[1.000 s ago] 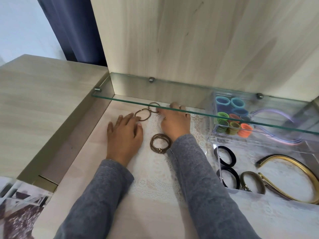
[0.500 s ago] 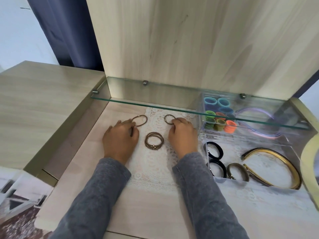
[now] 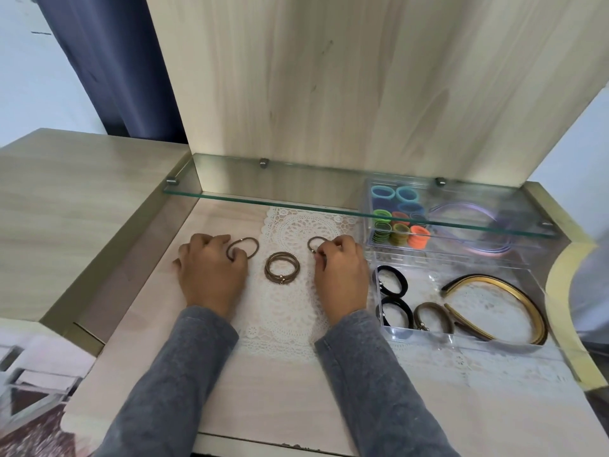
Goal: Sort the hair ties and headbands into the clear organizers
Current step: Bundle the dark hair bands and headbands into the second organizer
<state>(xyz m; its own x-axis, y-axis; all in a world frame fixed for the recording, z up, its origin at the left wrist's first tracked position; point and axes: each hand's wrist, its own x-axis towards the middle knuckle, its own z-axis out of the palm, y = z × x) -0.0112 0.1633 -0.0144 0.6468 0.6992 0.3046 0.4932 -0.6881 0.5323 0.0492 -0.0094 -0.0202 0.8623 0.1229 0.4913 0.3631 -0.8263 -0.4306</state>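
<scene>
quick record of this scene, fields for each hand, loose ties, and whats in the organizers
left hand: fingertips on a brown hair tie
right hand: pinching a small brown tie
loose stack: brown ties between the hands, untouched
near organizer: black ties, brown tie, gold headband
far organizer: coloured ties, lilac headband

- The pale wood table (image 3: 158, 328) carries a lace doily (image 3: 296, 225).
- On the doily: stacked brown hair ties (image 3: 280, 268).
- Right of the doily: clear organizers (image 3: 425, 336).
</scene>
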